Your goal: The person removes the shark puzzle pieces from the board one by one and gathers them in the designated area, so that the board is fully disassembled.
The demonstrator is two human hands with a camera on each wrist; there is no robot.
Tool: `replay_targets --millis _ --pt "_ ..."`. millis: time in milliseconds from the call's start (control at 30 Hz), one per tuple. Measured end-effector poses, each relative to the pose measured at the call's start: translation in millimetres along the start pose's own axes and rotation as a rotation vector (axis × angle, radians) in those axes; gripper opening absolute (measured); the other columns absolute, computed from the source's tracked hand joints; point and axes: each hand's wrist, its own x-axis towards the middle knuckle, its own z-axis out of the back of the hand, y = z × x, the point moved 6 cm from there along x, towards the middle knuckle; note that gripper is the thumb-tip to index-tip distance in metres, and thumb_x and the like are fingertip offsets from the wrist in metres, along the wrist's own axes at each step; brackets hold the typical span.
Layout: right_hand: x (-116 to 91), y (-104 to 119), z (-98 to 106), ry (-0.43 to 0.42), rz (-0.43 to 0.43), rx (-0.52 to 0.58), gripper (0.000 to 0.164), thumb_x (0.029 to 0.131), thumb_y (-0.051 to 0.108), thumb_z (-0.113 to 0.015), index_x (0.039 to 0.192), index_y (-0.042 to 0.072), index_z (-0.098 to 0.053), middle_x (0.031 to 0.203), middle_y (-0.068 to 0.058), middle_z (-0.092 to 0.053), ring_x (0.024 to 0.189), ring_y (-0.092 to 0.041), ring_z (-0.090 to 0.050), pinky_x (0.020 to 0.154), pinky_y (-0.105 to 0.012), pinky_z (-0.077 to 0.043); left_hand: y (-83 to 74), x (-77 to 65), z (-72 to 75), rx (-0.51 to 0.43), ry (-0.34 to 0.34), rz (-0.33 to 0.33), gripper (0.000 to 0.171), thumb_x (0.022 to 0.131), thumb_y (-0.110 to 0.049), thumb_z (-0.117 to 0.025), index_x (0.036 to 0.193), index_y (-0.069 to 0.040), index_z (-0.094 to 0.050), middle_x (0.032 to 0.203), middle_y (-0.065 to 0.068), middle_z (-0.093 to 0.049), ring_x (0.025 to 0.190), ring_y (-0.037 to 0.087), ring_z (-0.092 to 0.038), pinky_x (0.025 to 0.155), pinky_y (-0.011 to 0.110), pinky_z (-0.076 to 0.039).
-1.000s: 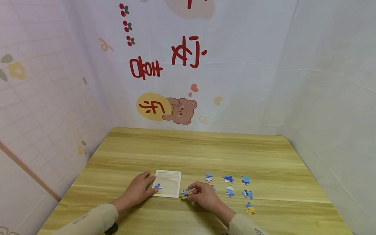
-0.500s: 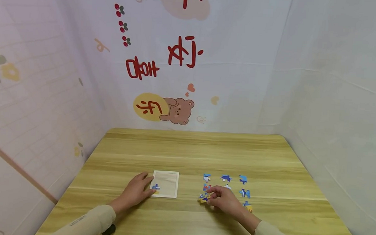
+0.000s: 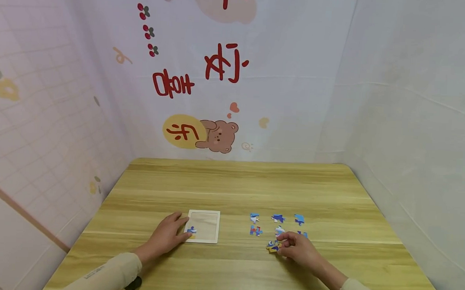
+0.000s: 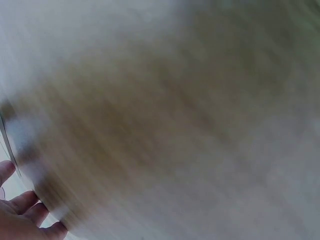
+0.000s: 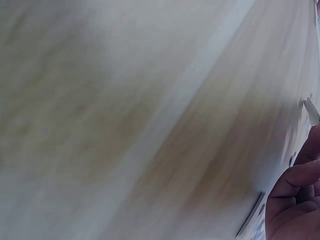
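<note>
My left hand (image 3: 165, 235) rests at the left edge of a square white puzzle frame (image 3: 218, 227), its fingers touching the rim and its thumb by the lower-left corner. In that corner lies a blue-and-yellow jigsaw piece (image 3: 192, 230), partly hidden by the thumb. Right of the frame, my right hand (image 3: 299, 251) pinches a yellow-and-blue jigsaw piece (image 3: 272, 247) between thumb and fingers. In the right wrist view, the curled fingers (image 5: 295, 185) of that hand show at the right edge. The left fingers (image 4: 25, 200) appear at the lower left of the left wrist view.
Several loose jigsaw pieces lie in rows on the wooden table (image 3: 238, 184). Among them are a dark blue piece (image 3: 278, 218), a light blue piece (image 3: 299, 219) and a red-and-blue piece (image 3: 256, 231). The right hand covers part of this group. Fabric walls (image 3: 290, 78) enclose the table.
My right hand has moved right, away from the frame, carrying the pinched jigsaw piece toward the loose ones. My left hand stays at the frame. The head view has shifted slightly.
</note>
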Motion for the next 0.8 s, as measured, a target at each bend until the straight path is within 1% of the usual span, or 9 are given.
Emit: replay_targets --millis 233,400,500,633,733,800 --pt "-7.2 -4.6 12.4 0.000 0.006 -0.050 0.034 0.083 0.002 -0.074 0.113 -0.008 -0.062 0.081 -0.006 -0.062 0.065 -0.017 -0.058 0.057 -0.026 -0.049 3.2 -0.4 -2.5 -0.008 -0.021 -0.015 0.055 0.091 -0.032 -0.072 0.133 0.001 -0.061 0.140 0.028 -0.049 0.131 0.045 -0.044 0.105 0.060 -0.034" --pt "-10.3 -8.7 18.3 0.001 -0.006 -0.071 0.033 0.083 0.002 -0.074 0.112 -0.008 -0.062 0.081 -0.006 -0.062 0.064 -0.017 -0.056 0.055 -0.026 -0.048 4.8 -0.4 -4.0 -0.017 -0.011 -0.001 0.055 0.091 -0.032 -0.072 0.134 0.001 -0.060 0.141 0.028 -0.048 0.132 0.045 -0.042 0.106 0.060 -0.033" --pt "-11.4 -10.4 21.6 -0.016 -0.010 -0.117 0.033 0.081 0.003 -0.075 0.111 -0.006 -0.064 0.080 -0.005 -0.062 0.066 -0.016 -0.054 0.055 -0.024 -0.045 4.5 -0.3 -3.8 -0.025 0.000 0.015 0.055 0.091 -0.032 -0.072 0.134 0.001 -0.060 0.142 0.028 -0.047 0.133 0.045 -0.041 0.107 0.060 -0.033" --pt "-12.2 -10.5 24.7 -0.040 -0.004 -0.156 0.039 0.079 0.003 -0.076 0.114 -0.008 -0.063 0.075 -0.004 -0.060 0.062 -0.013 -0.051 0.052 -0.023 -0.040 3.1 -0.3 -3.1 -0.025 0.007 0.023 0.055 0.092 -0.032 -0.072 0.135 0.000 -0.060 0.143 0.027 -0.046 0.133 0.044 -0.041 0.108 0.059 -0.032" --pt "-11.8 -9.8 25.2 -0.052 -0.009 -0.149 0.045 0.078 0.002 -0.077 0.119 -0.010 -0.062 0.073 -0.004 -0.058 0.058 -0.012 -0.049 0.050 -0.022 -0.039 2.4 -0.7 -2.7 -0.022 -0.001 0.017 0.055 0.092 -0.032 -0.072 0.134 0.000 -0.060 0.142 0.027 -0.047 0.133 0.044 -0.042 0.107 0.059 -0.033" --pt "-10.8 -8.9 24.5 -0.057 -0.010 -0.144 0.045 0.078 0.003 -0.077 0.119 -0.010 -0.062 0.073 -0.004 -0.058 0.059 -0.011 -0.049 0.050 -0.022 -0.039 1.9 -1.2 -2.3 -0.020 -0.008 0.012 0.055 0.091 -0.032 -0.072 0.134 0.001 -0.060 0.141 0.027 -0.048 0.132 0.045 -0.042 0.107 0.059 -0.033"
